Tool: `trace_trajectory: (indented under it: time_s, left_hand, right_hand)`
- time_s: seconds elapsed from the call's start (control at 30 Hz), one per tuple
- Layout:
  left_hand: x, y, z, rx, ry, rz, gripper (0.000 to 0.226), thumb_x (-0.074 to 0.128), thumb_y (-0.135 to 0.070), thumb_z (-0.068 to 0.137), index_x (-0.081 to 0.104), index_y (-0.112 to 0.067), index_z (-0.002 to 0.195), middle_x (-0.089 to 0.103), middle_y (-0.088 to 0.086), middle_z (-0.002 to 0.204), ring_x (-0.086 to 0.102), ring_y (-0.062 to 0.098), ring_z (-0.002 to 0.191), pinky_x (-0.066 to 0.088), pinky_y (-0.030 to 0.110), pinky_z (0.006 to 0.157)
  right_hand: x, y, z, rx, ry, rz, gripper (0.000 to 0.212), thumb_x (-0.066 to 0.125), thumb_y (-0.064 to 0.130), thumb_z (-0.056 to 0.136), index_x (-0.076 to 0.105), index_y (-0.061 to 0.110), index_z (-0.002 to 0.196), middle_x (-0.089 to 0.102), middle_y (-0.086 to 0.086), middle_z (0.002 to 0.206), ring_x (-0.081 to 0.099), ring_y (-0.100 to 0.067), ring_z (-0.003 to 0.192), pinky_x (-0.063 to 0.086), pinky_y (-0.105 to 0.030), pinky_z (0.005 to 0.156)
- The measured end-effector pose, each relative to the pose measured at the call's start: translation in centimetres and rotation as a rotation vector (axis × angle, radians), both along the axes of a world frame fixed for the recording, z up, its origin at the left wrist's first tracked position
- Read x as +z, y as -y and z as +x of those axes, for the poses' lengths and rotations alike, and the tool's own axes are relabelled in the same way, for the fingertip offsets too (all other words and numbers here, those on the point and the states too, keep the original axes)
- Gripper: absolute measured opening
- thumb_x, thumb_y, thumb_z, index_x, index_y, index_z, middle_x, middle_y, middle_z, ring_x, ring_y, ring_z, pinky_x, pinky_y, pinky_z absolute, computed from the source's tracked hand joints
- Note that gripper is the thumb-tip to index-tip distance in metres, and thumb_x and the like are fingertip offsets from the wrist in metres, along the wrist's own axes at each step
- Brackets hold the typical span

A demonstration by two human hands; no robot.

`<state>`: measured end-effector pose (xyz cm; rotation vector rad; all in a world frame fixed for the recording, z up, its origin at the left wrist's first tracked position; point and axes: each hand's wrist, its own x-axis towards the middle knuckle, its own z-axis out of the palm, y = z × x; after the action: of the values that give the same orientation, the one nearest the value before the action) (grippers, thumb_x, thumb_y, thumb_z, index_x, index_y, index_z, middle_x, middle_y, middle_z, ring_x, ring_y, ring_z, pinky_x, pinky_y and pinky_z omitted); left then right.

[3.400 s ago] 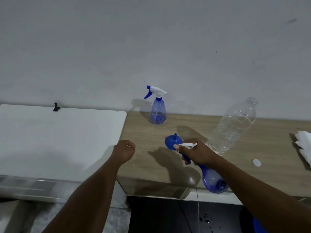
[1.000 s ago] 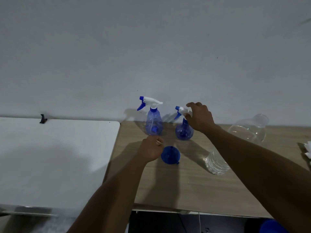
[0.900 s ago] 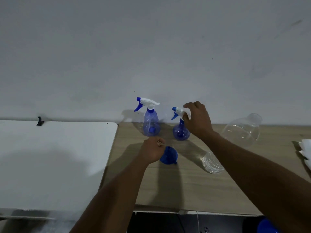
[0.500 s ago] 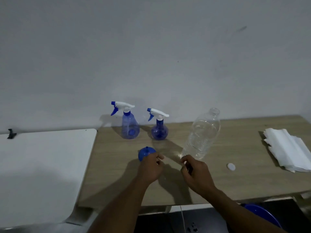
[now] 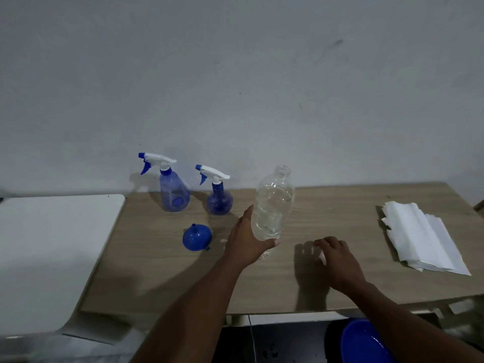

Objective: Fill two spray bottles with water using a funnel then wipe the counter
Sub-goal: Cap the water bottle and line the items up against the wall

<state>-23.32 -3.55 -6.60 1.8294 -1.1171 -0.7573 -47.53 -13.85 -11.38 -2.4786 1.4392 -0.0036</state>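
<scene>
Left hand (image 5: 248, 244) grips an upright clear bottle (image 5: 273, 203) on the counter (image 5: 157, 279); right hand (image 5: 338, 261) curls around a white cap (image 5: 322, 257).

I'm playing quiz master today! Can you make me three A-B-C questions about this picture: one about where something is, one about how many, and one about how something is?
1. Where is the blue funnel?
A. On the wooden counter
B. Hanging on the wall
C. Up in the air

2. How many spray bottles are there?
A. One
B. Two
C. Three

3. How is the clear bottle?
A. Closed with a cap
B. Open at the top
C. Lying on its side

Answers:
1. A, the funnel sits wide end down on the wood.
2. B, two spray bottles stand side by side near the wall.
3. B, the bottle's neck is bare, and the left hand grips its lower part.
</scene>
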Motion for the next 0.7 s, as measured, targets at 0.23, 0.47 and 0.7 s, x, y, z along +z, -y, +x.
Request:
trace_trajectory:
  time_s: [0.23, 0.47, 0.7]
  left_hand:
    - [-0.8, -0.2, -2.4, 0.149, -0.009, -0.018, 0.09, 0.087, -0.056, 0.053, 0.041, -0.049, 0.129, 0.064, -0.019, 0.122, 0.063, 0.006, 0.111, 0.056, 0.043, 0.093]
    - [-0.8, 0.4, -4.8, 0.197, 0.023, 0.009, 0.093, 0.087, -0.061, 0.052, 0.04, -0.048, 0.131, 0.064, -0.018, 0.124, 0.063, 0.008, 0.111, 0.056, 0.042, 0.093]
    - [-0.8, 1.4, -6.8, 0.215, 0.024, 0.054, 0.094, 0.084, -0.067, 0.045, 0.043, -0.048, 0.127, 0.067, -0.018, 0.118, 0.066, 0.009, 0.106, 0.056, 0.043, 0.09]
  right_hand:
    - [-1.1, 1.5, -0.7, 0.18, -0.16, 0.097, 0.04, 0.048, 0.027, 0.102, 0.046, 0.022, 0.141, 0.044, -0.004, 0.144, 0.041, -0.021, 0.128, 0.044, -0.031, 0.103]
    - [0.4, 4.6, -0.5, -0.025, 0.237, 0.252, 0.022, 0.059, 0.016, 0.096, 0.069, 0.017, 0.116, 0.07, -0.008, 0.112, 0.064, -0.018, 0.094, 0.051, -0.028, 0.082]
    - [15.8, 7.3, 5.3, -0.252, 1.148, 0.782, 0.017, 0.063, 0.016, 0.093, 0.071, 0.007, 0.104, 0.07, -0.013, 0.095, 0.067, -0.026, 0.08, 0.052, -0.031, 0.066]
